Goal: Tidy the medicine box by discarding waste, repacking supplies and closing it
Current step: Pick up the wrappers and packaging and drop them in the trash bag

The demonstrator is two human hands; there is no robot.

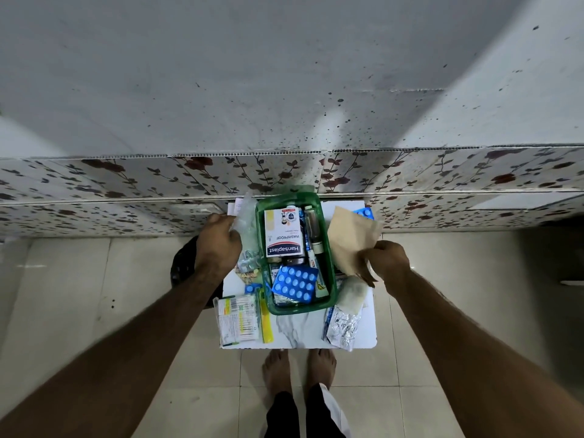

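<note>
A green medicine box (328,267) stands open on a small white marble-patterned table (297,330). Inside lie a Hansaplast plaster carton (283,232), a blue blister strip of tablets (294,282) and dark bottles (313,229). My left hand (218,241), left of the box, is closed on a clear plastic bag (246,216). My right hand (385,259), to the right of the box, pinches a brown paper envelope (349,240) by its lower edge.
A pack of cotton buds (237,320) and a yellow strip (265,320) lie front left. A foil blister strip (343,327) and a gauze pad (352,294) lie front right. A dark bin (183,267) stands left of the table. A floral-tiled wall runs behind. My bare feet (298,365) are below.
</note>
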